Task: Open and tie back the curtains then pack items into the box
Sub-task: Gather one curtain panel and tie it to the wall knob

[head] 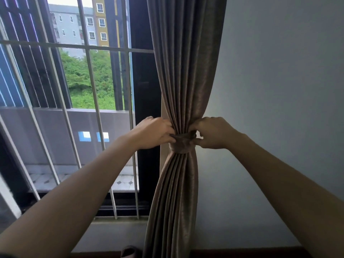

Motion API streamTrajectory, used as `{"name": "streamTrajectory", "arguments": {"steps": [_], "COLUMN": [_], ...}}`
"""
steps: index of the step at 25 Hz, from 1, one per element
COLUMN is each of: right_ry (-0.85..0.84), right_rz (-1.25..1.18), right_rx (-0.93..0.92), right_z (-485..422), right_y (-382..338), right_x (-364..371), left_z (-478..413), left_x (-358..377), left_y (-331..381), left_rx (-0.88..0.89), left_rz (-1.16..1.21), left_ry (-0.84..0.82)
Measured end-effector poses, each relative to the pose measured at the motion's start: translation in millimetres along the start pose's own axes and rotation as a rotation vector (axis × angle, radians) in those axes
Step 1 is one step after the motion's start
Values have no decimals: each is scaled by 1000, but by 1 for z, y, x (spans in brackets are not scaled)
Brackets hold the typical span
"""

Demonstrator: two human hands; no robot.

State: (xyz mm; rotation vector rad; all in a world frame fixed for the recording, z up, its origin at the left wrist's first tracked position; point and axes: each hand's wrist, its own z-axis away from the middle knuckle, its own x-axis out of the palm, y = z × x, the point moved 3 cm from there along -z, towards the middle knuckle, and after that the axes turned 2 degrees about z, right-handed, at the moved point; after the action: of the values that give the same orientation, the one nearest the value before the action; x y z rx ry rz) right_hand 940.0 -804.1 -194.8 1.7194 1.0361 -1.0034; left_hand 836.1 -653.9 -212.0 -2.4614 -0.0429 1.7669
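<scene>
1. The curtain (183, 81) hangs upright, its long axis vertical, gathered at the window's (89, 90) right edge beside the wall (279, 90).
2. A tie band (181, 144) cinches its waist crosswise.
3. The left hand (155, 132) pinches the band's left end.
4. The right hand (214, 133) grips the right end.

The curtain (183, 71) hangs between window bars (89, 71) left and wall (279, 90) right.

Daylight enters through the window (89, 75) on the left, bright outside and dim indoors, leaving the wall (279, 90) grey and evenly shaded. The window bars (93, 86) bow with wide-angle distortion, and the frame's left edge smears with blur.
</scene>
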Motion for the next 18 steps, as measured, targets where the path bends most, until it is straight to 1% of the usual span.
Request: {"name": "streamTrajectory", "arguments": {"steps": [1,2,3,4,5,6,7,8,9,10,11,13,15,16,18], "right_ry": [65,155,266,370,412,372,275,159,73,39,55,105,121,127,132], "right_rz": [-86,-217,-361,-474,-531,-542,-532,-523,-521,-537,-559,-574,-585,-592,-560], "right_rx": [19,64,131,222,317,385,413,415,410,409,412,424,478,516,556], "right_z": [3,9,16,23,29,34,36,36,34,33,30,17,9,7,8], "right_y": [4,8,11,15,16,15,11,5,-1,-7,-11,-17,-20,-19,-19], "right_x": [3,8,16,28,42,57,72,86,98,106,110,111,112,113,115], "left_z": [1,2,4,10,20,30,38,42,46,48,48,41,35,33,32], "left_x": [2,1,-2,-6,-7,-3,10,31,54,73,84,88,85,85,88], "left_y": [-1,-1,-4,-10,-19,-31,-41,-45,-41,-32,-23,-7,2,5,9], "left_rx": [9,32,42,15,-87,-242,-376,-448,-469,-454,-439,-423,-432,-446,-476], "left_rz": [33,84,158,272,408,514,601,658,658,621,587,546,505,516,630], "left_ry": [-6,50,185,400,601,671,571,338,81,-62,-94,-8,98,146,199]}}
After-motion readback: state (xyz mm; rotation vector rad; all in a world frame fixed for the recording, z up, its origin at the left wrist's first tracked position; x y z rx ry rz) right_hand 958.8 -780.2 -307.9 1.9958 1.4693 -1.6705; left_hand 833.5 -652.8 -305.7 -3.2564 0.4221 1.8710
